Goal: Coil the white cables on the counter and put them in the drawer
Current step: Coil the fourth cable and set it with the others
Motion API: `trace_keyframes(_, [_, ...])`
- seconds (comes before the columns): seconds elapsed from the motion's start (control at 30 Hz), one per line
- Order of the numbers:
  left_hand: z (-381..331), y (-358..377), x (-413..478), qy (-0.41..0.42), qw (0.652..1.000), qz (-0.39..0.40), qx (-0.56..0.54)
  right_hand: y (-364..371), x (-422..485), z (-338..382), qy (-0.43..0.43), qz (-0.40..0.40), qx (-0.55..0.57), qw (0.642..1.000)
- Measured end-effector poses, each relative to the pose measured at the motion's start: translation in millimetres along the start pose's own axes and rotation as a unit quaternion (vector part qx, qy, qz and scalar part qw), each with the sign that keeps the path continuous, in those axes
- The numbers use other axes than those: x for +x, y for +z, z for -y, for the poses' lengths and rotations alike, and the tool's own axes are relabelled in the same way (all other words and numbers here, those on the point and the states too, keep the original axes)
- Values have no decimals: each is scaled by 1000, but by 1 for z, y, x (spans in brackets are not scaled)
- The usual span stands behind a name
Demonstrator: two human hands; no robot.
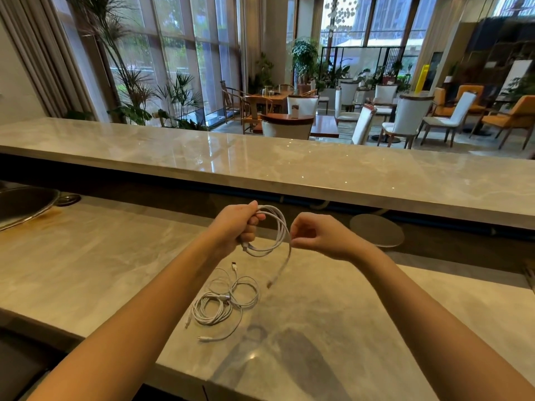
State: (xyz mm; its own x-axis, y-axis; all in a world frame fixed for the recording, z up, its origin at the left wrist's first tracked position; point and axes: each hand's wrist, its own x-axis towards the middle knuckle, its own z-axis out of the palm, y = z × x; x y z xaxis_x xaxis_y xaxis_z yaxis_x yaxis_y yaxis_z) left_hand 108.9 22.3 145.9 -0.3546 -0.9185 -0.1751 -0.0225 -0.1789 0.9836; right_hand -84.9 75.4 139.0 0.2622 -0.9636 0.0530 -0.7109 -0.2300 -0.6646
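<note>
My left hand (240, 224) is closed around the half-coiled thin white cable (276, 227), above the grey marble table (376, 314). My right hand (318, 235) pinches its free tail; if this slips, the loops can spring open. 2 more white cables (223, 302) lie below.

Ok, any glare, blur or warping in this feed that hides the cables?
Head view: the loose tail below the right hand is motion-blurred; window glare streaks the upper bar top; arm shadows darken the counter near the resting cables, which stay sharp; wide-angle bending at the edges.
</note>
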Motion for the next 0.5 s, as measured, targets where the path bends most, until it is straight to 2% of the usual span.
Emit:
trace_keyframes(0.13, [-2, 4, -3, -82, 980, 54, -173, 22, 4, 3, 33, -130, -64, 989])
trace_keyframes(0.2, [-2, 5, -5, -116, 956, 89, -253, 28, 7, 3, 58, -185, -24, 981])
trace_keyframes(0.23, [-2, 5, -6, -123, 947, 102, -280, 30, 8, 4, 81, -191, 27, 978])
trace_keyframes(0.3, [1, 6, -6, -125, 935, 118, -311, 29, 9, 9, 129, -148, 182, 963])
trace_keyframes(0.4, [5, 4, -3, -111, 931, 126, -325, 25, 4, 16, 149, -60, 413, 897])
trace_keyframes(0.43, [6, 3, -2, -106, 930, 131, -328, 25, 2, 17, 147, -57, 433, 888])
trace_keyframes(0.5, [9, 4, -1, -100, 931, 143, -321, 28, 1, 19, 158, -80, 410, 895])
